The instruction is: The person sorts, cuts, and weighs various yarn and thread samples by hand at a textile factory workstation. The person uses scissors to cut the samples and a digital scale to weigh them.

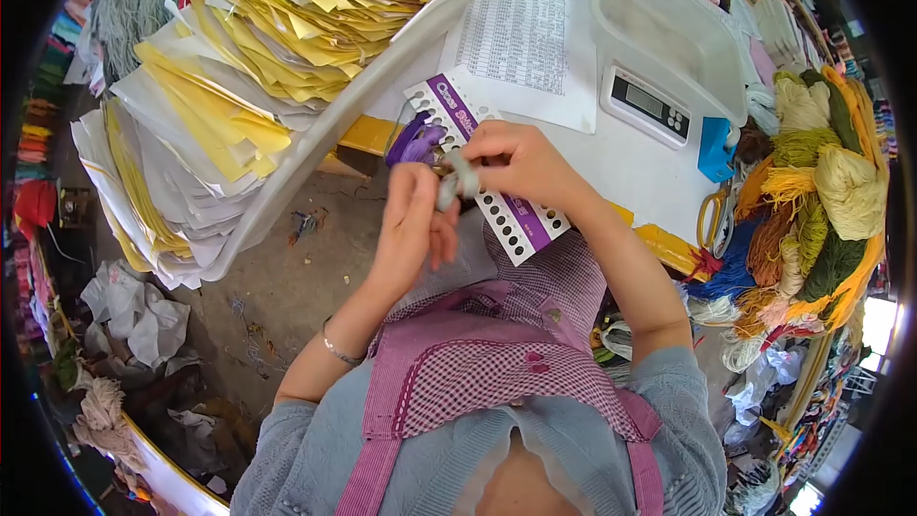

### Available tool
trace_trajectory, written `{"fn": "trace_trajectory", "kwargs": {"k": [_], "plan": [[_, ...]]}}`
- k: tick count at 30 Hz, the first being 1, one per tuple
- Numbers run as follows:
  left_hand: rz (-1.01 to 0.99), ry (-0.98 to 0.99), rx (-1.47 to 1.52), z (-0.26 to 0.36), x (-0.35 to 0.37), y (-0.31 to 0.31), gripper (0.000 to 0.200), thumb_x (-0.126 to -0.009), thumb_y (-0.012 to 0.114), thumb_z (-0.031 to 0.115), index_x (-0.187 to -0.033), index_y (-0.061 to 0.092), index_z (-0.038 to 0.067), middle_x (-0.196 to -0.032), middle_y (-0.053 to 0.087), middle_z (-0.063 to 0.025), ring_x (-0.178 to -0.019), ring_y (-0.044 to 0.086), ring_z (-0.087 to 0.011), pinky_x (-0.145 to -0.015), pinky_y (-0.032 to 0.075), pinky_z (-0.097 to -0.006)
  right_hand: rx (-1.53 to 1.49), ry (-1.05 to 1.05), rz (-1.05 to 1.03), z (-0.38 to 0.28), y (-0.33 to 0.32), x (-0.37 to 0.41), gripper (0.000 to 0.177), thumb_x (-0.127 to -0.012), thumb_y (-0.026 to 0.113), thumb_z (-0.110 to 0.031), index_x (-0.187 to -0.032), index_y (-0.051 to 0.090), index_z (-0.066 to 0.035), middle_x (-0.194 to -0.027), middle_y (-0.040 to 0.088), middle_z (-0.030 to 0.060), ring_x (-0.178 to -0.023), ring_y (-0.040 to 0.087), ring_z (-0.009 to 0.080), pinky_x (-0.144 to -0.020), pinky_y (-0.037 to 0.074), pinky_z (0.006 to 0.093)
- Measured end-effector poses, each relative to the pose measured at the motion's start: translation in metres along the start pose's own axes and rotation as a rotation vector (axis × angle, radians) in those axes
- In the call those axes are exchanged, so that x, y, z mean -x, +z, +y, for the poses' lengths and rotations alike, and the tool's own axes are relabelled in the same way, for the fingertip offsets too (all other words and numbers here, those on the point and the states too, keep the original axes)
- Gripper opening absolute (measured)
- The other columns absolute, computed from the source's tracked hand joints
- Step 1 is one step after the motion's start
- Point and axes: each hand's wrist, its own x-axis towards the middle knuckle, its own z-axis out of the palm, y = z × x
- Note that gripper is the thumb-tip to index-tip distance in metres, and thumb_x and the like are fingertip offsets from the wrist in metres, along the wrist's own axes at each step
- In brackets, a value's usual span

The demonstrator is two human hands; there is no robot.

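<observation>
The white table (621, 162) is crowded. At its left end a long white tray (382, 86) holds yellow and white paper packets (267, 48), heaped and spilling over the side. Beyond the hands lie a printed sheet (521, 33) and a digital scale (650, 105) with a clear plastic tub (659, 19) on it. To the right, yellow-handled scissors (709, 215) lie near a big pile of yarn skeins (812, 191) in yellow, green, orange and blue.

The person works at the table's near edge, above the lap of a pink checked apron (487, 354). A punched thread card (521, 220), white with a purple stripe, lies there under the hands, and they cover its middle. Its long axis runs from the far left toward the near right, and the near end juts past the table edge. A loop of purple thread (413, 141) hangs from a hole at its far end.

The gray thread (454, 186) is a short thick strand held between the two hands, just over the card. It stands steeply, its top leaning right. The right hand (521, 167) pinches its upper end between closed fingertips. The left hand (415, 220) has its fingers curled around the lower end. I cannot tell whether either hand also grips the card.
</observation>
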Motion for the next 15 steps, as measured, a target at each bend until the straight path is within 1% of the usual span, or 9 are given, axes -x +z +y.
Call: {"fn": "trace_trajectory", "kwargs": {"k": [1, 3, 5, 6, 7, 8, 10, 12, 15], "plan": [[0.06, 0.122, -0.102, 0.005, 0.003, 0.0, 0.029, -0.102, 0.032, 0.038, -0.104, 0.035, 0.009, -0.074, 0.052, -0.007, -0.042, 0.045, -0.0087, -0.035, 0.031, -0.0185, 0.16, -0.009, -0.046, -0.01, 0.0, 0.001, 0.021, -0.076, 0.072, -0.009, -0.096, 0.071, -0.004, -0.084, 0.056, 0.0009, -0.076, 0.052, 0.009, -0.065, 0.042, 0.0225], [0.03, 0.202, -0.106, 0.011, 0.004, -0.004, 0.031, -0.102, 0.032, 0.04, -0.103, 0.035, 0.009, -0.074, 0.052, -0.0061, -0.045, 0.045, -0.0074, -0.039, 0.033, -0.0185, 0.207, -0.017, -0.053, -0.009, 0.004, 0.002, 0.019, -0.076, 0.073, -0.007, -0.094, 0.07, -0.004, -0.088, 0.056, 0.0007, -0.076, 0.051, 0.0084, -0.066, 0.041, 0.022], [0.049, 0.157, -0.129, 0.003, 0.0, -0.007, 0.04, -0.102, 0.027, 0.046, -0.103, 0.039, 0.007, -0.074, 0.053, -0.0058, -0.052, 0.048, -0.0075, -0.043, 0.035, -0.0184, 0.258, -0.036, -0.056, -0.005, 0.002, 0.001, 0.018, -0.075, 0.073, -0.006, -0.093, 0.07, -0.003, -0.092, 0.055, 0.0005, -0.076, 0.049, 0.0078, -0.067, 0.041, 0.0216], [0.049, 0.127, -0.13, -0.004, -0.006, -0.01, 0.044, -0.102, 0.025, 0.047, -0.103, 0.041, 0.006, -0.074, 0.053, -0.006, -0.054, 0.048, -0.0079, -0.043, 0.036, -0.0188, 0.023, -0.009, -0.115, 0.0, -0.005, 0.0, 0.014, -0.075, 0.073, -0.008, -0.088, 0.068, -0.004, -0.095, 0.055, 0.0002, -0.076, 0.05, 0.0086, -0.067, 0.041, 0.0221], [0.035, 0.075, -0.089, -0.01, -0.011, -0.01, 0.055, -0.101, 0.022, 0.052, -0.103, 0.047, 0.003, -0.075, 0.055, -0.0076, -0.056, 0.051, -0.0092, -0.044, 0.038, -0.0201, -0.21, 0.018, -0.174, 0.003, -0.013, 0.0, 0.011, -0.075, 0.073, -0.01, -0.083, 0.066, -0.005, -0.097, 0.055, 0.0, -0.076, 0.051, 0.0094, -0.067, 0.041, 0.0226], [0.031, 0.071, -0.089, -0.016, -0.014, -0.01, 0.055, -0.101, 0.022, 0.052, -0.103, 0.047, 0.003, -0.075, 0.055, -0.0076, -0.056, 0.051, -0.0092, -0.044, 0.038, -0.0201, -0.208, 0.044, -0.25, 0.005, -0.019, 0.002, 0.01, -0.077, 0.072, -0.008, -0.084, 0.065, -0.007, -0.101, 0.053, -0.0011, -0.076, 0.048, 0.0082, -0.067, 0.04, 0.0212], [-0.004, -0.036, -0.043, -0.017, -0.016, -0.002, 0.063, -0.1, 0.021, 0.055, -0.104, 0.05, -0.001, -0.075, 0.057, -0.0091, -0.056, 0.052, -0.0101, -0.045, 0.04, -0.0211, -0.239, 0.022, -0.281, 0.008, -0.024, 0.001, 0.012, -0.078, 0.071, -0.008, -0.086, 0.062, -0.006, -0.099, 0.053, -0.0012, -0.077, 0.048, 0.0077, -0.068, 0.041, 0.0213], [0.015, -0.027, -0.047, -0.021, -0.018, -0.003, 0.07, -0.099, 0.02, 0.058, -0.104, 0.053, -0.003, -0.073, 0.058, -0.0089, -0.056, 0.053, -0.0104, -0.046, 0.041, -0.0209, -0.267, -0.01, -0.316, 0.008, -0.025, 0.0, 0.013, -0.08, 0.07, -0.009, -0.088, 0.06, -0.006, -0.097, 0.053, -0.0014, -0.077, 0.048, 0.0072, -0.069, 0.041, 0.0215], [-0.027, -0.013, -0.091, -0.018, -0.018, -0.004, 0.07, -0.099, 0.02, 0.058, -0.103, 0.055, -0.003, -0.071, 0.057, -0.0071, -0.054, 0.051, -0.0097, -0.046, 0.04, -0.0206, -0.282, 0.092, -0.303, 0.003, -0.02, 0.001, 0.015, -0.085, 0.067, -0.013, -0.09, 0.054, -0.005, -0.089, 0.052, -0.0025, -0.079, 0.048, 0.006, -0.071, 0.041, 0.022]]}}
